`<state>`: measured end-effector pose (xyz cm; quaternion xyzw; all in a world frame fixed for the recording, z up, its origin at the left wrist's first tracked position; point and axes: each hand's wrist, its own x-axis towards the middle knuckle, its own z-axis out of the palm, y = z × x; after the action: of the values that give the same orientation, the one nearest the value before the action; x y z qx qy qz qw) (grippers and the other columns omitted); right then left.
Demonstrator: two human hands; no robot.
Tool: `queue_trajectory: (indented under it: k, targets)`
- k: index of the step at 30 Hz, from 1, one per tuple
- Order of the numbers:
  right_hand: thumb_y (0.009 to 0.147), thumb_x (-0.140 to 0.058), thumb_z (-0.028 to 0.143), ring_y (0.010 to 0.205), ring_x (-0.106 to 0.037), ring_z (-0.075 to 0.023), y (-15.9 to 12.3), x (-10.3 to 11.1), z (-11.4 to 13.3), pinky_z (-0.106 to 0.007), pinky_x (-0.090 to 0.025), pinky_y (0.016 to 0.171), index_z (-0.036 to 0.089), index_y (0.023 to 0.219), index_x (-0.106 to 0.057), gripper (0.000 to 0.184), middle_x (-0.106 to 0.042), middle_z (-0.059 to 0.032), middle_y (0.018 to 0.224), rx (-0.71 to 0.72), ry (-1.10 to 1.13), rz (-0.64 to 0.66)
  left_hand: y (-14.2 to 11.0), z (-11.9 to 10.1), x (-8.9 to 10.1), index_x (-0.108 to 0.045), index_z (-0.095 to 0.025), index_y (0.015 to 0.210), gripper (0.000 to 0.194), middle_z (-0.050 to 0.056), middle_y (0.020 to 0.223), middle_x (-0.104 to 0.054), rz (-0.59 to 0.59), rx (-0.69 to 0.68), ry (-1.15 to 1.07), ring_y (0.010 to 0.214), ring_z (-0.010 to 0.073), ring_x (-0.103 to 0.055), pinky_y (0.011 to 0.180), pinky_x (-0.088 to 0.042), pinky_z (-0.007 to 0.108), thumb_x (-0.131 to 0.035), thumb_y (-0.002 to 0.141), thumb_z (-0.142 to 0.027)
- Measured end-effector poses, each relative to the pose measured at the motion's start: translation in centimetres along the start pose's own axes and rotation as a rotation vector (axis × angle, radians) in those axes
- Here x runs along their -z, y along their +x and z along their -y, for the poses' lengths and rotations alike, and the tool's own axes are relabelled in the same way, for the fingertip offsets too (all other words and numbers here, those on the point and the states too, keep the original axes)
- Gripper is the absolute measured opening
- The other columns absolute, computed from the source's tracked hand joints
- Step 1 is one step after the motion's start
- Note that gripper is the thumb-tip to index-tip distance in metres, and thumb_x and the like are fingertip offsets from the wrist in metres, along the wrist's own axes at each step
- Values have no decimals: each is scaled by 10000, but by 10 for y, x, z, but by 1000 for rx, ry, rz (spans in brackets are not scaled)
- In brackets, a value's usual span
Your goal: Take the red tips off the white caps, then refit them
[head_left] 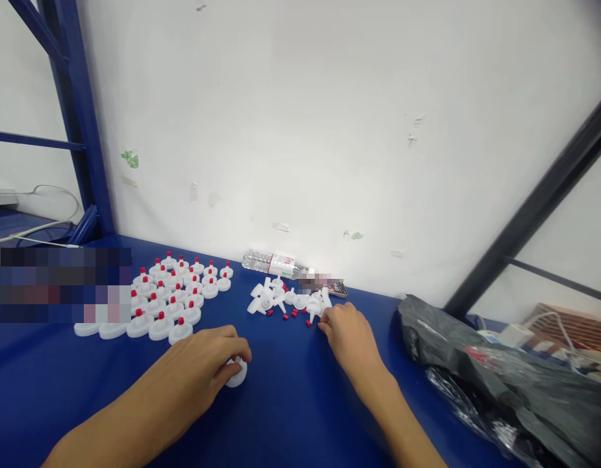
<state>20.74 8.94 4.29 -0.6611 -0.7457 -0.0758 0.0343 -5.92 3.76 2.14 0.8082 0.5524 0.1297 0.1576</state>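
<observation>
My left hand (207, 361) rests on the blue table (290, 403) with its fingers curled round a white plastic cap (238, 374). My right hand (346, 335) reaches forward, its fingertips pinched at the near edge of a loose pile of white caps and small red plugs (288, 302); what they pinch is too small to name. To the left, several white caps with red plugs fitted (176, 292) stand in neat rows.
A clear water bottle (275, 263) lies on its side against the white wall. A phone (332, 286) lies beside it. A crumpled black plastic bag (480, 370) fills the right side. Blue shelf posts (80, 117) stand at the left, and a dark diagonal brace (534, 208) at the right.
</observation>
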Motion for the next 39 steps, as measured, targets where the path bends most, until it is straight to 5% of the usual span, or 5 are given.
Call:
queue_trajectory:
  k: [13, 21, 26, 31, 39]
  targets:
    - [1026, -551, 58, 1101, -665, -320, -7, 5, 13, -374, -462, 853, 138, 1024, -751, 215, -764, -149, 1101, 62, 24, 13, 3, -2, 0, -776, -281, 1116, 364, 58, 1130, -760, 6, -11, -22, 979, 250, -713, 874, -496, 361, -476, 939, -175]
    - [972, -670, 181, 841, -708, -176, -13, 6, 34, -274, -512, 782, 233, 992, -772, 117, -785, 3, 918, 244, 976, -39, 3, -2, -6, -579, -386, 1487, 629, -12, 1049, -788, -35, 75, -72, 819, 209, -701, 792, -480, 320, -579, 898, -165]
    - [987, -677, 213, 855, -672, -163, -21, 3, 45, -273, -484, 768, 281, 1048, -839, 186, -779, 7, 952, 402, 1096, -17, 3, -5, -5, -325, -423, 1647, 841, -46, 990, -800, -27, 82, -166, 785, 187, -702, 760, -453, 294, -597, 892, -173]
    - [888, -814, 195, 774, -676, -150, -25, -2, 57, -251, -483, 723, 262, 950, -854, 99, -809, 26, 888, 409, 1274, 97, 2, -7, -3, -290, -427, 1660, 873, -34, 1034, -804, -36, 77, -154, 843, 212, -705, 776, -447, 309, -601, 885, -170]
    - [858, -852, 152, 737, -658, -145, -27, -11, 69, -238, -469, 688, 247, 901, -867, 105, -813, 14, 872, 458, 1267, 99, 3, -9, 0, -205, -385, 1690, 908, -30, 1011, -824, -7, 95, -176, 739, 210, -719, 742, -446, 314, -630, 906, -213]
